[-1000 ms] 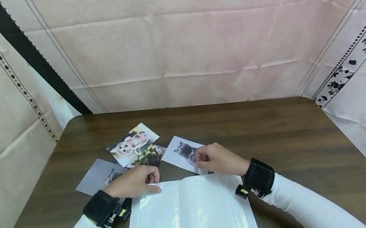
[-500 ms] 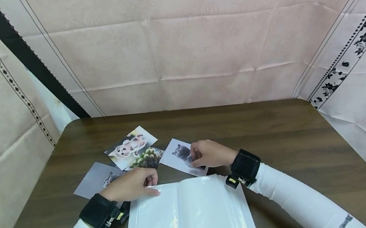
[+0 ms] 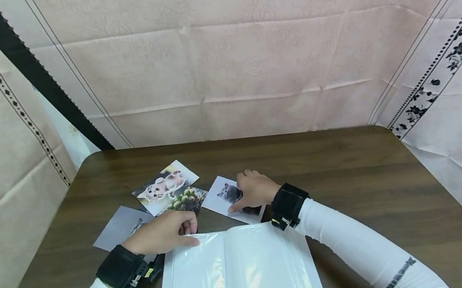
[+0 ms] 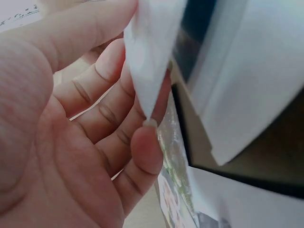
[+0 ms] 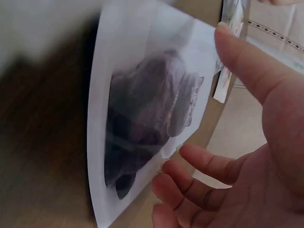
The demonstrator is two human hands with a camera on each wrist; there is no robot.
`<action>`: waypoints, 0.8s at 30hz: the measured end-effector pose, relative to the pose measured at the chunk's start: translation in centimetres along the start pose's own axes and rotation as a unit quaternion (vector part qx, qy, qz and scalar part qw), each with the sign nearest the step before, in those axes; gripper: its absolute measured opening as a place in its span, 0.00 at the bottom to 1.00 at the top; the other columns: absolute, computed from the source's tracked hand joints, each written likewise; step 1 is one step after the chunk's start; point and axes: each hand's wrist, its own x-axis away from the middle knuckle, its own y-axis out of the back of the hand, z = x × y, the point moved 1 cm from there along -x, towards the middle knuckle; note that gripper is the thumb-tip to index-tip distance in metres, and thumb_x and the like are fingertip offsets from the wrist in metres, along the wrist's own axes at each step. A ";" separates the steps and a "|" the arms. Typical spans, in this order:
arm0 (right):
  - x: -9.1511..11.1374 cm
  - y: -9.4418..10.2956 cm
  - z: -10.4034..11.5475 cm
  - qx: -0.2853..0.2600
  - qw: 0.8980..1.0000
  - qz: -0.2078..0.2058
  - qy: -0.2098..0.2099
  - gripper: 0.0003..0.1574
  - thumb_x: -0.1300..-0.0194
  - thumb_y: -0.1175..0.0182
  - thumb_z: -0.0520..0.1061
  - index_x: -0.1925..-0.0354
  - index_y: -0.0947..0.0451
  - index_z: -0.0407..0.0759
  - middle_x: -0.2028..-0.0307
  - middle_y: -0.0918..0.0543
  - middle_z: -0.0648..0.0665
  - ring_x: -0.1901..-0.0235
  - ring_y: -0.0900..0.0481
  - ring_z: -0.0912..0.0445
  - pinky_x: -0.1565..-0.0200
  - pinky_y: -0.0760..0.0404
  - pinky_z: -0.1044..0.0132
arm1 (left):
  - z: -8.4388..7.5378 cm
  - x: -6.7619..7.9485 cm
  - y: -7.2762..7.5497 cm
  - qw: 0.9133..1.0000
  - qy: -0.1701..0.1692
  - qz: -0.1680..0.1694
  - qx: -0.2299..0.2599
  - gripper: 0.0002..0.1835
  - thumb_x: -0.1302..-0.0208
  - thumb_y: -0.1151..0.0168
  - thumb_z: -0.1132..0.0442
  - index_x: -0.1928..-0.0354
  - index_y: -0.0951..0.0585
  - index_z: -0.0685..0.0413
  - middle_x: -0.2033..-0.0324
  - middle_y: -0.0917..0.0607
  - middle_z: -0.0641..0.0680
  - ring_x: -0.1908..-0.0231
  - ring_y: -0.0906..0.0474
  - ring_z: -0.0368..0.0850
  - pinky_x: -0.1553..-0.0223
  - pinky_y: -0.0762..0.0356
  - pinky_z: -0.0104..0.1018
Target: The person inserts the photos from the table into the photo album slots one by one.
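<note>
A photo album [image 3: 262, 276] with clear-pocket pages lies open before me. My left hand [image 3: 164, 232] pinches a page at its top left corner; the left wrist view shows the white page corner [image 4: 154, 52] between thumb and curled fingers. Beyond the album's top right, my right hand [image 3: 258, 188] reaches over a photo of a grey cat [image 3: 218, 201] and partly covers it. In the right wrist view this photo [image 5: 147, 109] lies between the spread thumb and the fingertips [image 5: 167, 185], which are right at its edge.
Left of the cat photo, a white kitten photo [image 3: 161, 192] overlaps a photo of green plants [image 3: 187, 200]. Another grey cat photo [image 3: 118, 227] lies partly under my left forearm and hand. The brown table [image 3: 357, 184] ends at a hanging pale cloth [image 3: 256, 73].
My right hand has moved left and away from me, farther over the grey cat photo, and its fingers have spread. The left hand keeps its pinch on the page.
</note>
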 end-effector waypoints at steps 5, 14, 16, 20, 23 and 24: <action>-1.0 -0.3 0.1 0.015 1.000 0.006 -0.023 0.65 0.57 0.32 0.74 0.35 0.37 0.33 0.43 0.29 0.37 0.48 0.33 0.48 0.45 0.29 0.53 | -0.1 0.0 0.2 1.000 0.000 -0.003 0.000 0.12 0.44 0.33 0.47 0.68 0.25 0.42 0.76 0.26 0.44 0.72 0.29 0.38 0.72 0.29 0.33; -2.3 0.1 0.8 0.056 0.997 0.009 -0.044 0.68 0.62 0.32 0.77 0.35 0.39 0.37 0.39 0.32 0.36 0.44 0.34 0.46 0.42 0.30 0.52 | 0.0 0.0 0.2 1.000 0.003 0.003 0.000 0.12 0.44 0.32 0.49 0.67 0.25 0.42 0.75 0.25 0.45 0.71 0.29 0.39 0.71 0.28 0.33; -2.5 0.3 1.0 0.065 0.996 0.014 -0.051 0.70 0.63 0.31 0.77 0.34 0.40 0.36 0.37 0.32 0.35 0.43 0.34 0.45 0.41 0.31 0.51 | 0.0 0.0 0.1 1.000 0.001 0.004 -0.001 0.11 0.44 0.32 0.50 0.68 0.25 0.43 0.75 0.25 0.45 0.71 0.29 0.39 0.70 0.28 0.33; -2.9 0.4 1.1 0.089 0.994 0.021 -0.066 0.71 0.66 0.31 0.78 0.35 0.39 0.36 0.40 0.29 0.35 0.45 0.31 0.45 0.44 0.29 0.51 | 0.1 0.0 0.1 1.000 0.004 0.006 -0.003 0.12 0.45 0.31 0.51 0.67 0.25 0.43 0.75 0.25 0.45 0.71 0.29 0.39 0.70 0.28 0.33; -3.1 0.4 0.9 0.093 0.993 0.023 -0.072 0.68 0.68 0.31 0.79 0.39 0.37 0.38 0.46 0.25 0.37 0.51 0.29 0.47 0.50 0.26 0.54 | 0.0 0.0 0.2 1.000 0.007 0.007 -0.001 0.12 0.45 0.31 0.51 0.67 0.24 0.43 0.75 0.25 0.45 0.71 0.29 0.40 0.70 0.28 0.33; -3.2 0.3 0.9 0.091 0.993 0.024 -0.073 0.67 0.68 0.31 0.79 0.40 0.37 0.39 0.48 0.24 0.38 0.53 0.29 0.47 0.52 0.26 0.55 | 0.0 0.0 0.2 1.000 0.008 0.008 0.000 0.12 0.45 0.31 0.51 0.67 0.24 0.43 0.75 0.25 0.45 0.71 0.28 0.40 0.70 0.27 0.33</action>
